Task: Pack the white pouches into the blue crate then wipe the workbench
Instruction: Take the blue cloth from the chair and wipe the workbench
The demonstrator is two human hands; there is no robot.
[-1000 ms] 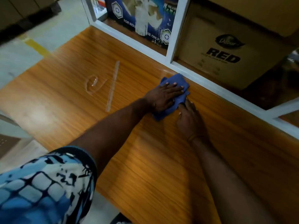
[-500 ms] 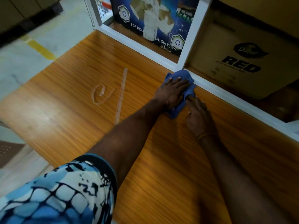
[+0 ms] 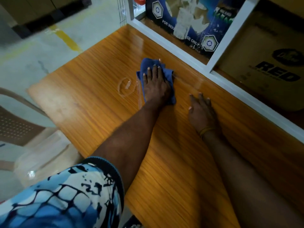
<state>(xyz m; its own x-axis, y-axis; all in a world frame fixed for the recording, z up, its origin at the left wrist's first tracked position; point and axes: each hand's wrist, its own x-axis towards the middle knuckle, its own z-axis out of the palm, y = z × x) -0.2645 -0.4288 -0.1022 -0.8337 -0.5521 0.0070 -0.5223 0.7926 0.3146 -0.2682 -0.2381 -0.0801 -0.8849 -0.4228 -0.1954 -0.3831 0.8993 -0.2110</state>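
Observation:
My left hand [image 3: 155, 84] presses flat on a blue cloth [image 3: 146, 65] on the wooden workbench [image 3: 92, 96], with the fingers spread straight over it. To the right of the cloth my right hand [image 3: 201, 111] rests palm down on the bare wood, apart from the cloth, a yellow band at its wrist. Just left of the cloth lie a curled scrap of clear tape [image 3: 125, 86] and shiny streaks. No white pouches and no blue crate are in view.
A white shelf frame [image 3: 212, 74] runs along the bench's far edge. Behind it stand a blue printed box [image 3: 185, 22] and a brown carton marked RED [image 3: 271, 60]. A brown plastic chair [image 3: 18, 127] stands at the bench's left end, on a grey floor.
My left hand has slid the blue cloth leftward along the bench, away from the shelf frame and towards the tape scrap. My right hand has come off the cloth and lies on bare wood.

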